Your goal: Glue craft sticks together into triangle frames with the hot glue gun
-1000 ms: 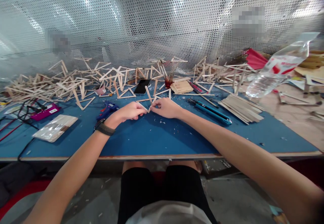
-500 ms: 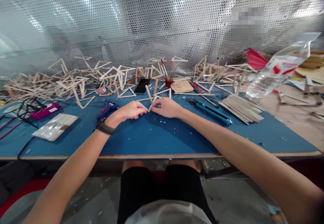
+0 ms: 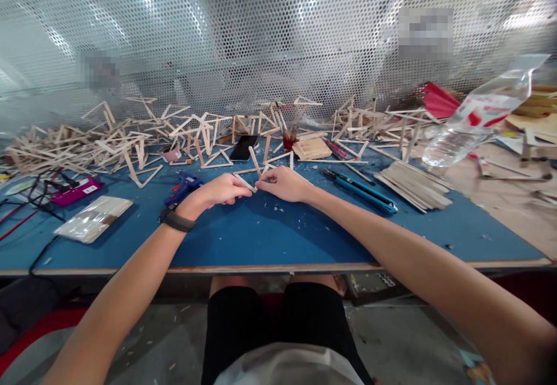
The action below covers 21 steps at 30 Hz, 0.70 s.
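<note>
Near the middle of the blue work surface [image 3: 261,234], my left hand [image 3: 224,190] and my right hand [image 3: 285,184] almost meet at the fingertips. My left fingers pinch a thin wooden stick [image 3: 244,182] that slants down toward my right fingers. An upright wooden stick [image 3: 255,161] rises from the pinch of my right hand, leaning a little left. The lower ends of both sticks come together at the fingertips; whether they are joined I cannot tell. A blue glue gun [image 3: 185,186] lies just beyond my left wrist.
Joined stick frames [image 3: 117,138] crowd the back along a perforated metal screen [image 3: 261,37]. To the right lie a blue utility knife [image 3: 361,191], loose sticks [image 3: 413,185] and a tilted plastic bottle [image 3: 474,115]. Leftward are a purple power strip [image 3: 77,191] and a clear packet [image 3: 93,218].
My right fingers have shifted slightly around the stick ends, and the upright stick has moved a touch left. Otherwise the hands hold nearly the same pose.
</note>
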Motion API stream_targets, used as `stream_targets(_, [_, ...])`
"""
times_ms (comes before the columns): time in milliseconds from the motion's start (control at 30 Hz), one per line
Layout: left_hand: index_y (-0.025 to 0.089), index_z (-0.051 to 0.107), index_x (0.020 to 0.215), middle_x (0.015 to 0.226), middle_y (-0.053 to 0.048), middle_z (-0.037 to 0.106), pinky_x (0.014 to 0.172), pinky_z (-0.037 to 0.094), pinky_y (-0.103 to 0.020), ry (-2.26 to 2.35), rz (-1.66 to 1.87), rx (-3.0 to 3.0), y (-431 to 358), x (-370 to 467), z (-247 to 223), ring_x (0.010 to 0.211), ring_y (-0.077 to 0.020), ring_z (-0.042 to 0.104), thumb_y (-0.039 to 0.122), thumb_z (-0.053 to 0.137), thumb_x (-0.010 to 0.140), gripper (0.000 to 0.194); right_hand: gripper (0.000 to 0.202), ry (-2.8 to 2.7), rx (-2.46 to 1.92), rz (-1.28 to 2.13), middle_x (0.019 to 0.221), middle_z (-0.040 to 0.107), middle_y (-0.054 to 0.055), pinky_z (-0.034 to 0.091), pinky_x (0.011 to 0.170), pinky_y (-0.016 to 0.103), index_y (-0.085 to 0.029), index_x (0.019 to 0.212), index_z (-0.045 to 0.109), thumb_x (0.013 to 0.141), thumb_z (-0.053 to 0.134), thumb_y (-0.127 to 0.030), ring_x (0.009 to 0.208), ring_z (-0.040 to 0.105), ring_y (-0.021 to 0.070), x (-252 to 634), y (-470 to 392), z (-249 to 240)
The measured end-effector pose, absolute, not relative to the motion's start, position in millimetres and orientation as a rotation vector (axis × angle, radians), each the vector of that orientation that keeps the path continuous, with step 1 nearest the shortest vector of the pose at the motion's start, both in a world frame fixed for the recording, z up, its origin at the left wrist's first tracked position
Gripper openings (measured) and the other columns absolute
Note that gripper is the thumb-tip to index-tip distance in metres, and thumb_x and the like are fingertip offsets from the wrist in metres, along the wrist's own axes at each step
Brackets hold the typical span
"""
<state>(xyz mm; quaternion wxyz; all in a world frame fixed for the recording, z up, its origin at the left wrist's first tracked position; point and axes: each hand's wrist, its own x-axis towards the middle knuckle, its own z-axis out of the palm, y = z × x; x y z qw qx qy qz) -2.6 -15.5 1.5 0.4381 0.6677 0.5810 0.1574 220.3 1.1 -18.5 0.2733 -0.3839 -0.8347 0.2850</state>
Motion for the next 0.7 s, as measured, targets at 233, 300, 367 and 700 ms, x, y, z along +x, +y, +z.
stream_targets(233, [0.016,0.079,0.086,0.062,0.001,0.051,0.045,0.023,-0.023,1.440,0.408,1.666,-14.8,-4.1,0.8,0.047,-0.0078,0.035,0.037,0.075,0.074,0.025,0.030,-2.235,-1.046,0.748,0.067,0.064,0.000,0.032,0.062,0.027,-0.016,0.084,0.079,0.089,0.061,-0.040,0.060,0.048,0.0111,219.2,1.6,-20.0])
stream_targets(300, [0.015,0.079,0.086,0.064,0.001,0.052,0.045,0.023,-0.023,1.420,0.408,1.670,-14.6,-4.8,0.5,0.048,-0.0073,0.035,0.037,0.075,0.074,0.025,0.029,-2.239,-1.060,0.738,0.067,0.065,0.000,0.032,0.062,0.027,-0.016,0.083,0.079,0.089,0.061,-0.038,0.059,0.048,0.0109,219.4,0.5,-18.3])
stream_targets(367, [0.014,0.078,0.085,0.064,0.001,0.052,0.045,0.024,-0.023,1.403,0.403,1.675,-14.6,-5.0,0.2,0.048,-0.0068,0.034,0.036,0.075,0.074,0.025,0.029,-2.247,-1.070,0.727,0.067,0.065,0.000,0.032,0.061,0.027,-0.016,0.083,0.079,0.090,0.060,-0.037,0.059,0.048,0.0106,219.7,-0.7,-16.2])
stream_targets(700, [0.013,0.079,0.089,0.070,-0.001,0.055,0.045,0.020,-0.023,1.366,0.404,1.623,-14.6,-2.9,0.6,0.046,-0.0053,0.033,0.034,0.073,0.075,0.026,0.030,-2.257,-1.082,0.721,0.068,0.064,0.000,0.030,0.061,0.027,-0.016,0.083,0.078,0.090,0.059,-0.037,0.059,0.046,0.0105,219.2,-4.0,-12.4])
